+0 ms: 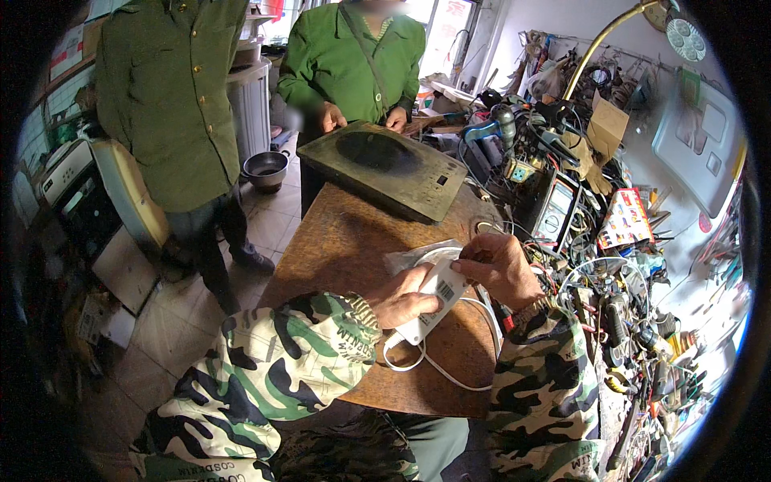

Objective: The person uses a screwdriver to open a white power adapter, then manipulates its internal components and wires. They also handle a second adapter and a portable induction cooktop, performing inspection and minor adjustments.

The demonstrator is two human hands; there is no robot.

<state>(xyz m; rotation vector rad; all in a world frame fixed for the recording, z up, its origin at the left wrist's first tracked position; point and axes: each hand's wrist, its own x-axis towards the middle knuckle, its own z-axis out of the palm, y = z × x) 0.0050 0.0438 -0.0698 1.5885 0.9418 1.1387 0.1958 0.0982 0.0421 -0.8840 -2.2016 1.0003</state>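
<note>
A slim white power strip (436, 300) with a printed barcode label facing up is held over the wooden table. My left hand (401, 299) is closed around its near side, thumb on top. The fingers of my right hand (498, 267) are pinched at its far end; exactly what the fingertips grip is partly hidden. The strip's white cord (440, 371) loops over the table beside and below it. Clear plastic wrapping (409, 256) lies just behind my left hand.
A worn induction cooktop (385, 167) rests on the far end of the table (309, 261), held by a person in green (353, 64). Another person in a dark green coat (173, 104) stands left. Tools, cables and a multimeter (556, 210) crowd the right side, beneath a lamp (687, 40).
</note>
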